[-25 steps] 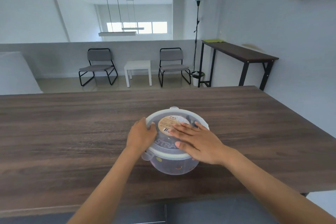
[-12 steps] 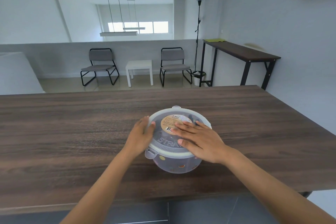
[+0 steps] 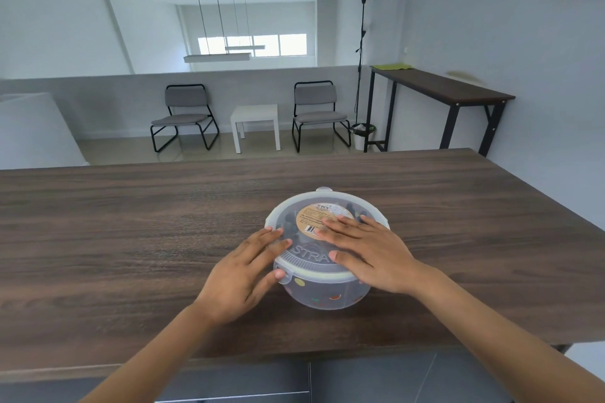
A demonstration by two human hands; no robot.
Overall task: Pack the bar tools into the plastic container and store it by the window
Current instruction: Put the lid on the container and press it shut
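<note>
Translucent plastic container (image 3: 327, 291) sits lidded on the dark wood table (image 3: 131, 222), dark tools dimly visible through the lid (image 3: 324, 222). Compared with a second ago, the left hand (image 3: 242, 275) has uncurled from the rim; its fingers now spread loosely along the left edge, thumb by the lid's small tab. The right hand (image 3: 366, 255) remains flat and open on the lid, pressing down. Sealing looks nearly done, so carrying it to the window (image 3: 252, 46), far across the room, likely comes next.
</note>
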